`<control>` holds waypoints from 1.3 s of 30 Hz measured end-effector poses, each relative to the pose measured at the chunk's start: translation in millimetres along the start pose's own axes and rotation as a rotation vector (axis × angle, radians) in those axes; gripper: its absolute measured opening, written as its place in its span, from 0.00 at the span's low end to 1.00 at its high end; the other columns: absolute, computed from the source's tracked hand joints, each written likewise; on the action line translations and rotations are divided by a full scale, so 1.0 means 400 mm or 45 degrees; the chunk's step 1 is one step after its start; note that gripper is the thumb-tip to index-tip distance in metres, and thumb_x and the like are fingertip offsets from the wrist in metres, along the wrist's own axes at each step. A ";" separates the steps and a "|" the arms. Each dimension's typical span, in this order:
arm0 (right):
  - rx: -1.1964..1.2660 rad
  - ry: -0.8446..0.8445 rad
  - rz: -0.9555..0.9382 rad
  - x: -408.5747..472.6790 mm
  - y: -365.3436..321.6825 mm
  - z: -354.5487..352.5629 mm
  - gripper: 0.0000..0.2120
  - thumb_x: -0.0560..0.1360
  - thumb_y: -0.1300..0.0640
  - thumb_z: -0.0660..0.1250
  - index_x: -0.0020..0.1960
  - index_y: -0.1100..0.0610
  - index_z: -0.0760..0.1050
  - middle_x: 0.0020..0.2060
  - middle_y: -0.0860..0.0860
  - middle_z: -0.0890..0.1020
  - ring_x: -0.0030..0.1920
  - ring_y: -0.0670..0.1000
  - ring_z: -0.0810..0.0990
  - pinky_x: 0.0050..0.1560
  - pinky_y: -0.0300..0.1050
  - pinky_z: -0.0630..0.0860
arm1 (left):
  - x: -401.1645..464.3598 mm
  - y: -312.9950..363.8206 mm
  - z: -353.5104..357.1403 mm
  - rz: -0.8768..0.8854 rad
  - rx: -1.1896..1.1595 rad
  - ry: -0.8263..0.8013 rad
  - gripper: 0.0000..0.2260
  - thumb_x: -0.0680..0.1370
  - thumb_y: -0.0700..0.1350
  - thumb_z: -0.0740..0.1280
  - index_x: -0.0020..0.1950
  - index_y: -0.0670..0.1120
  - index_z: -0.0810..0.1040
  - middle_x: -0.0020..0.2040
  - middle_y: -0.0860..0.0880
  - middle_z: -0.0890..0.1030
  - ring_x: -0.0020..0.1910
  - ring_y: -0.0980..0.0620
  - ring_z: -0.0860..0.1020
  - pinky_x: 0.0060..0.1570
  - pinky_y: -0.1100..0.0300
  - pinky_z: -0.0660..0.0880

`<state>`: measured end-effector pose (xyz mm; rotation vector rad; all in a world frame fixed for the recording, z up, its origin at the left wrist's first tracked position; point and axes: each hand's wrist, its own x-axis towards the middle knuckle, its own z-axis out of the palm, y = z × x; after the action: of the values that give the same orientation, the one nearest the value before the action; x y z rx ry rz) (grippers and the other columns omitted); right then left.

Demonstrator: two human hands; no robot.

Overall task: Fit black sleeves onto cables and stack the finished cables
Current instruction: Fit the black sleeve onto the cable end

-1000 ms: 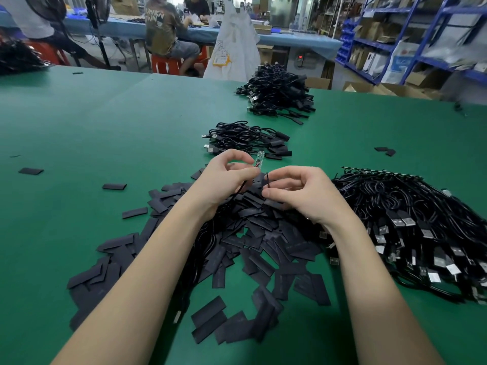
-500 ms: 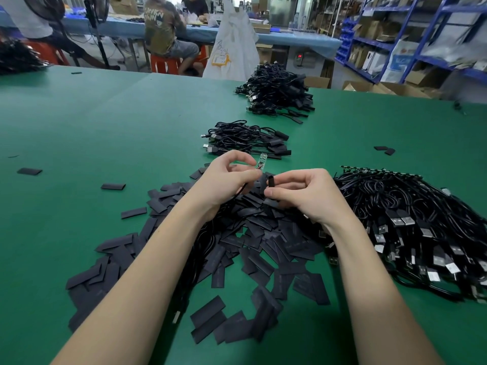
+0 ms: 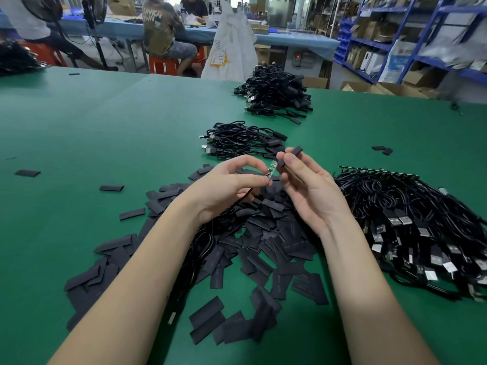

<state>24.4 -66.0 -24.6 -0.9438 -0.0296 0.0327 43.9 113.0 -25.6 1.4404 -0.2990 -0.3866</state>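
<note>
Since a second ago, the right hand (image 3: 311,188) has lifted off the sleeve pile (image 3: 263,233) and turned palm-up, pinching one black sleeve (image 3: 290,156) at its fingertips. Beside it, the left hand (image 3: 226,185) pinches a cable (image 3: 247,192) just behind its bare circuit-board end (image 3: 272,167), which nearly meets the sleeve's mouth; fitting has not begun. Beyond the sleeve pile lie two heaps of seemingly finished cables (image 3: 242,140), the farther heap (image 3: 274,93) larger. Right of the pile, a big bundle of unsleeved cables (image 3: 411,219) waits, so much remains.
</note>
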 end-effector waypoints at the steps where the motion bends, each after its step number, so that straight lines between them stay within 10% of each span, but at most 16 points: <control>1: 0.013 -0.005 0.001 0.001 0.002 0.000 0.06 0.66 0.60 0.75 0.42 0.54 0.88 0.46 0.52 0.87 0.46 0.45 0.85 0.43 0.35 0.79 | 0.000 0.000 0.000 -0.005 -0.004 -0.009 0.08 0.76 0.36 0.72 0.47 0.49 0.80 0.45 0.44 0.85 0.35 0.54 0.76 0.37 0.64 0.73; 39: -0.036 -0.180 0.072 -0.012 -0.004 -0.027 0.08 0.70 0.61 0.71 0.45 0.53 0.88 0.47 0.50 0.87 0.48 0.44 0.85 0.47 0.35 0.80 | -0.020 0.010 -0.006 -0.001 0.002 -0.158 0.08 0.74 0.32 0.72 0.48 0.43 0.78 0.42 0.42 0.83 0.40 0.51 0.75 0.41 0.64 0.72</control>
<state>19.9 -75.7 -29.7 -0.9690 -0.1342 0.1513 37.9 119.1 -21.7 1.4211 -0.3986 -0.4775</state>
